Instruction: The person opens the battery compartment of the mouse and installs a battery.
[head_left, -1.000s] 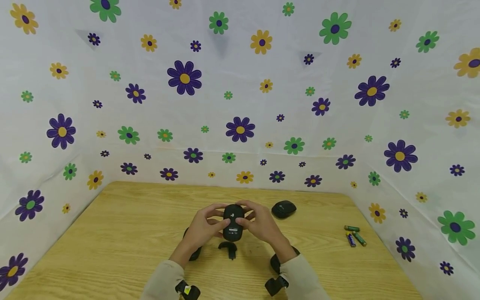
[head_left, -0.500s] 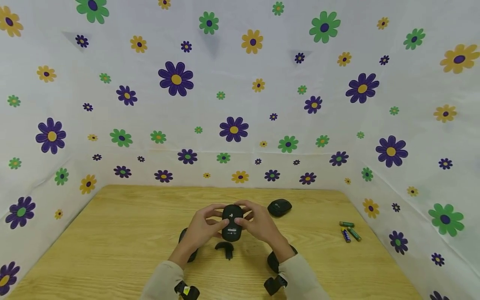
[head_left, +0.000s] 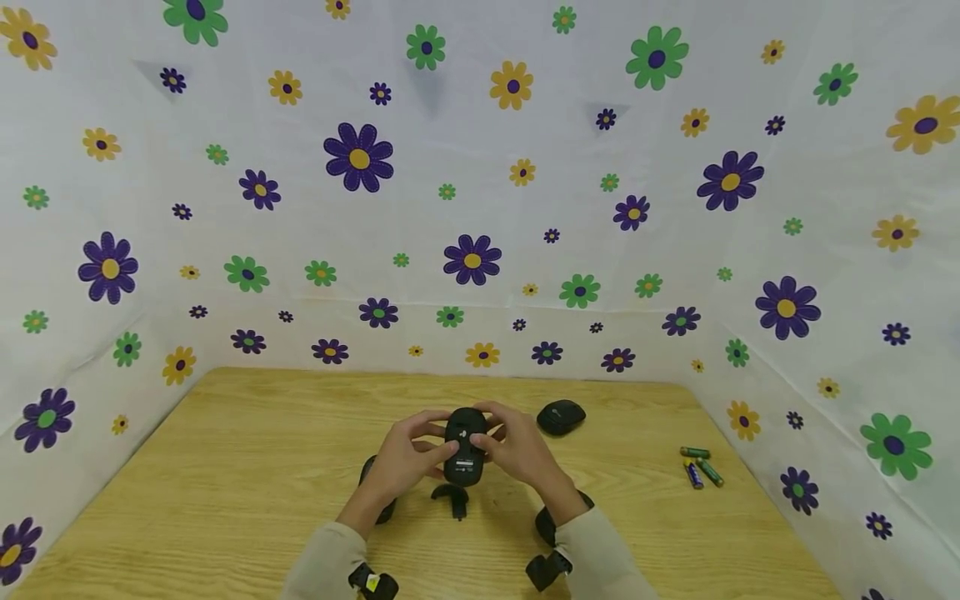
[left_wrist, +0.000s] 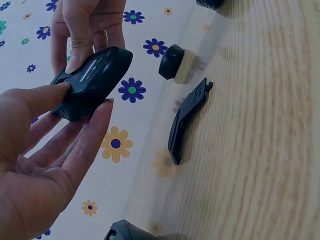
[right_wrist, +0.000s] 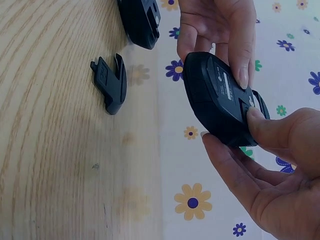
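Both hands hold a black computer mouse [head_left: 464, 471] above the table, its underside with a white label [right_wrist: 227, 87] turned up towards the head. My left hand [head_left: 407, 457] grips its left side, thumb on the underside and fingers beneath. On the other side my right hand [head_left: 519, 447] pinches it the same way, its thumb near the mouse's far end. A dark recess shows by the thumbs in the right wrist view. Below the mouse, a curved black cover with a narrow tab [head_left: 452, 498] lies on the wood, seen closer in the left wrist view as a black cover [left_wrist: 187, 120].
Another black mouse [head_left: 561, 417] sits at the back right of the table [head_left: 285, 467]. Two more lie partly hidden by the forearms: a left mouse [head_left: 386, 510] and a right mouse [head_left: 546, 523]. Three batteries [head_left: 703, 472] lie near the right edge. Flowered cloth [head_left: 420, 208] encloses the table.
The held mouse tips slightly, showing a bit more of its far end. Both hands keep their hold. The head view has shifted a little; the things on the table stay put.
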